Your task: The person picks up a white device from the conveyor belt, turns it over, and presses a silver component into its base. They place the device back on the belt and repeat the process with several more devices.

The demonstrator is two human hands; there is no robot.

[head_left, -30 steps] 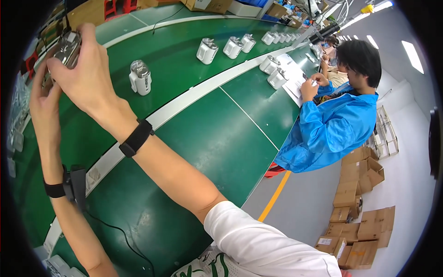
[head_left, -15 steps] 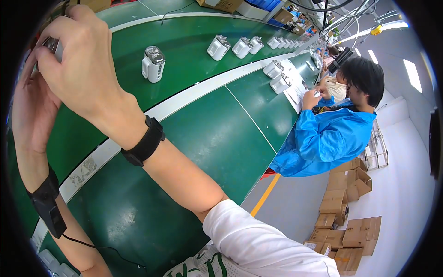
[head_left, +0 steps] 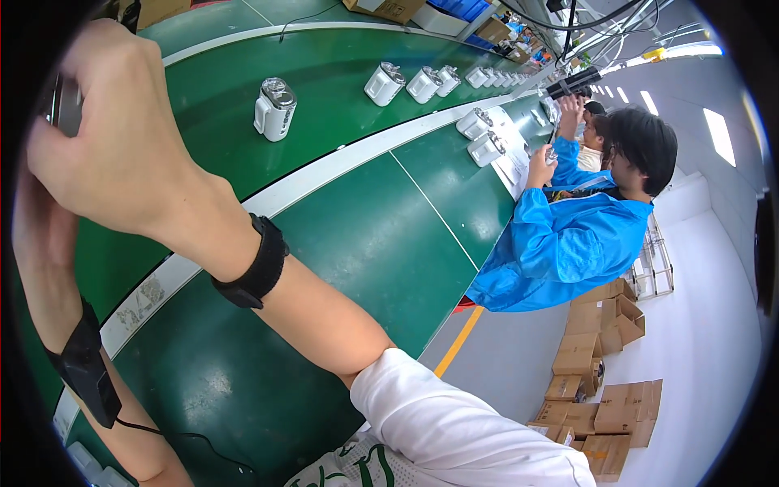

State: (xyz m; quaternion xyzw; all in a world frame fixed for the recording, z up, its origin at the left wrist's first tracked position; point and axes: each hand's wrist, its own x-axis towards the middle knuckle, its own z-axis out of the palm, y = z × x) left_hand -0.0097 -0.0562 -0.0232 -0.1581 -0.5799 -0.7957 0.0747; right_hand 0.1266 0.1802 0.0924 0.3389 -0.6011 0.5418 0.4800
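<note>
My right hand (head_left: pixel 122 130) is raised at the upper left, its fingers curled around a grey, shiny-edged thing (head_left: pixel 68 105). Most of that thing is hidden by the fingers and cut off by the dark rim, so its kind cannot be told. Just below and behind it is my left hand (head_left: pixel 45 219), palm side partly showing; its fingers are hidden by the right hand. Black straps circle both wrists. Closest to my hands on the green belt stands an upright white jug-shaped appliance (head_left: pixel 276 114) with a side handle and glossy silver top.
Several similar white appliances (head_left: pixel 423 84) stand farther along the belt. Two more (head_left: pixel 487 148) rest beside white papers (head_left: pixel 510 174) on the green bench (head_left: pixel 349 219). A co-worker in a blue jacket (head_left: pixel 568 235) sits at the right. Cardboard boxes (head_left: pixel 580 357) are stacked on the floor.
My hands have moved slightly left with the grey thing, toward the picture's rim. The co-worker has raised one hand. The nearest white appliance appears shifted slightly right in the picture.
</note>
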